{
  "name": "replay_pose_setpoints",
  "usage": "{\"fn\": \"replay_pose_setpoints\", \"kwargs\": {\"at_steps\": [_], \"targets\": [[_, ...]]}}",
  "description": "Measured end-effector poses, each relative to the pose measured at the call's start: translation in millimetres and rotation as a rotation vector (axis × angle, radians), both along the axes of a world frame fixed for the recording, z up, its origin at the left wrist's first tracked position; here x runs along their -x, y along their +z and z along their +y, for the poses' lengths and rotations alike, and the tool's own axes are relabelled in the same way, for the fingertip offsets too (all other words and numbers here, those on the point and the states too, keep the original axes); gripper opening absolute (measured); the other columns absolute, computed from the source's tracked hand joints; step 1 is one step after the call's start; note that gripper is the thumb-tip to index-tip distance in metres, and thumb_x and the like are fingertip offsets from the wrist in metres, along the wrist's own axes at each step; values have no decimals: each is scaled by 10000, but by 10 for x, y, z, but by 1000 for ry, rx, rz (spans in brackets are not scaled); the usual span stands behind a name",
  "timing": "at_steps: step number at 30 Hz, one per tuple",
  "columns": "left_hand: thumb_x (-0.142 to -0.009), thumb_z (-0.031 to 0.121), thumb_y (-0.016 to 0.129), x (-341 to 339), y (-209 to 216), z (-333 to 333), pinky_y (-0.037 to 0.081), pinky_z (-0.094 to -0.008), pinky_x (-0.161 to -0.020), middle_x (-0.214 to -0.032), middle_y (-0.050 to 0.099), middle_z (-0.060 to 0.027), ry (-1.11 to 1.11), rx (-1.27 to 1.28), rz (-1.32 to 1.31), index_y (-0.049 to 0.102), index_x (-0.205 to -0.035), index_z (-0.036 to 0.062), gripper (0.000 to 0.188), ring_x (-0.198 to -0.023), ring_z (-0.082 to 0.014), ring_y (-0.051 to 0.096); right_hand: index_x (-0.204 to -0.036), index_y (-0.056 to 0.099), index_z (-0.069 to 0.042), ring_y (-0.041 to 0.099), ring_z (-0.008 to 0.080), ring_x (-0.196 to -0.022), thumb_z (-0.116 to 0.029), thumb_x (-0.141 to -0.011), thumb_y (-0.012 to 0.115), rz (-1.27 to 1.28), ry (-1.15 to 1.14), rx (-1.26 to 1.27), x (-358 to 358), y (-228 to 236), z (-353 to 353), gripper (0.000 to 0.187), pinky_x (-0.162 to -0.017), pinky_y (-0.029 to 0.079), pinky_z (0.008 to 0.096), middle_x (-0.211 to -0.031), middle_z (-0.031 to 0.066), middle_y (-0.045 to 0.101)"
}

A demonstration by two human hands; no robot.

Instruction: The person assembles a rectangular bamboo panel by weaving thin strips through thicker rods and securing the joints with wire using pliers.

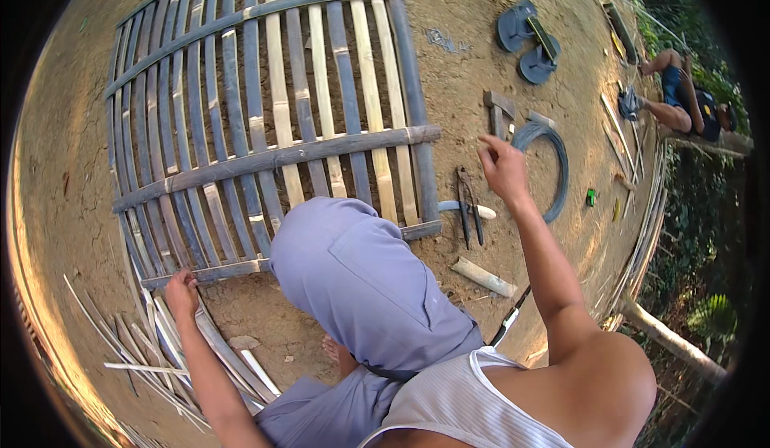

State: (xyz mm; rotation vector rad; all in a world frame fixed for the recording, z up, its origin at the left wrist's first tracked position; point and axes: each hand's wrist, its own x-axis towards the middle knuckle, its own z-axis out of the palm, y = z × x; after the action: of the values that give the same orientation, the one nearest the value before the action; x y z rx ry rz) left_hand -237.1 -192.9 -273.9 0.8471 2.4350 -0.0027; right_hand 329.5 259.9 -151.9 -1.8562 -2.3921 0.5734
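Note:
A slatted bamboo panel (277, 159) of dark and pale strips lies on the ground, my bent knee over its near edge. My left hand (183, 291) is at its near left corner, fingers curled against the bottom rail (233, 270). My right hand (505, 171) hangs in the air with the index finger stretched out and nothing visible in it. It is nearest to a hammer-like tool (499, 113) and a coil of grey wire (564, 177). Dark-handled pincers (465, 211) lie beside the panel, next to a pale-handled blade (483, 212).
Bamboo strips (156, 352) are heaped at the lower left. A bamboo tube (485, 277), a green tape measure (591, 198) and dark sandals (537, 64) lie on bare earth. Another person (694, 99) sits at the far right, near long poles (650, 231) and plants.

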Motion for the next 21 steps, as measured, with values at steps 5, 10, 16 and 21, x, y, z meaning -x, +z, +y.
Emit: {"fn": "replay_pose_setpoints", "kwargs": {"at_steps": [5,10,16,21], "targets": [[-781,87,787,3,-142,-229,526,-430,-839,-944,723,-126,131,-63,106,740,-952,99,178,-915,-327,684,-1282,610,-82,676,396,-990,-385,-872,733,-262,-24,187,-778,-264,-742,524,-829,535,482,-1053,213,701],[-852,182,729,-1066,-145,-179,480,-471,-923,-1165,594,-193,1152,-624,543,573,-1213,36,419,-1071,-314,593,-1514,359,-123,633,461,-1030,-415,-784,819,-384,-19,158,-590,-536,-1342,910,-830,533,520,-1222,243,574],[-945,629,530,-2021,-139,829,321,-545,-1145,-1516,407,-151,1856,-880,-994,344,-1521,92,809,-1359,-307,437,-1429,403,-91,649,360,-839,-215,-798,761,-140,-149,133,-988,-695,-1276,736,-745,511,449,-970,204,640],[-940,596,583,-2246,-432,957,441,-513,-1017,-1340,567,-108,1891,-985,-983,467,-1427,93,710,-1175,-279,577,-963,559,-19,577,181,-668,-230,-827,767,166,-261,162,-1308,-75,-870,326,-595,449,371,-769,104,572]]}}
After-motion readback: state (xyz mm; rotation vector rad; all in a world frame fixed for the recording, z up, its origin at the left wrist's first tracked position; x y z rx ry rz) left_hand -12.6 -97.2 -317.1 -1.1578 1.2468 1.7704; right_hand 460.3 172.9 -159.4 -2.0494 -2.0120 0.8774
